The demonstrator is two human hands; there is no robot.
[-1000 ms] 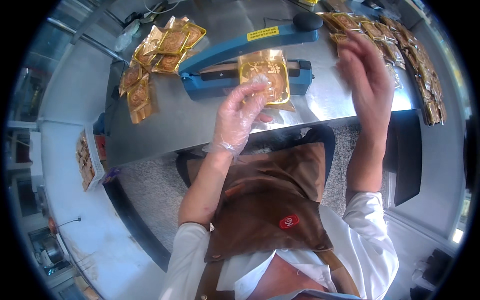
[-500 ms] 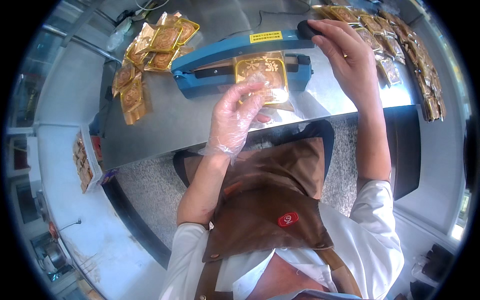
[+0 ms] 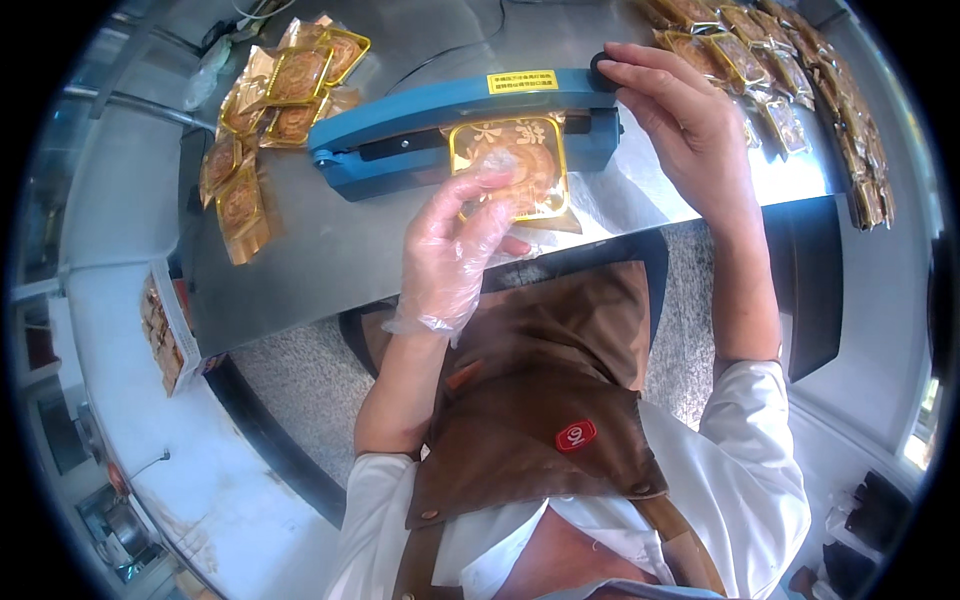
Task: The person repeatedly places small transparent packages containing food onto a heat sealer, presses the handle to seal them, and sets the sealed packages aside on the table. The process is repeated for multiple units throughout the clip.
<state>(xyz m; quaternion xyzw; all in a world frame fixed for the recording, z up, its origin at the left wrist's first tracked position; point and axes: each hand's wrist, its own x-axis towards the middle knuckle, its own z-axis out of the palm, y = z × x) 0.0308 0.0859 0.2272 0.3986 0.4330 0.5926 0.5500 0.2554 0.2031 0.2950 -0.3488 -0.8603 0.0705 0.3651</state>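
Observation:
A blue impulse sealer (image 3: 370, 170) lies across the metal table, its long arm down close to the base. Into its jaw runs the top end of a clear-and-gold pouch (image 3: 540, 165) holding a round, patterned pastry in a yellow-rimmed tray. My left hand (image 3: 450, 245), in a clear plastic glove, pinches the lower left part of this pouch between thumb and fingers. At the sealer's right end my bare right hand (image 3: 690, 130) has its fingers on the black knob (image 3: 602, 72) of the arm.
Several pouched pastries (image 3: 300, 75) lie in a loose pile at the left of the metal table (image 3: 330, 260). More pouches (image 3: 740, 60) are spread at the far right, beside a long row of them (image 3: 850, 130). A white box (image 3: 172, 325) with contents stands at the left.
The sealer's arm has come down closer to its base under my right hand. Sealer, pouch and left hand now appear a little further left in the view.

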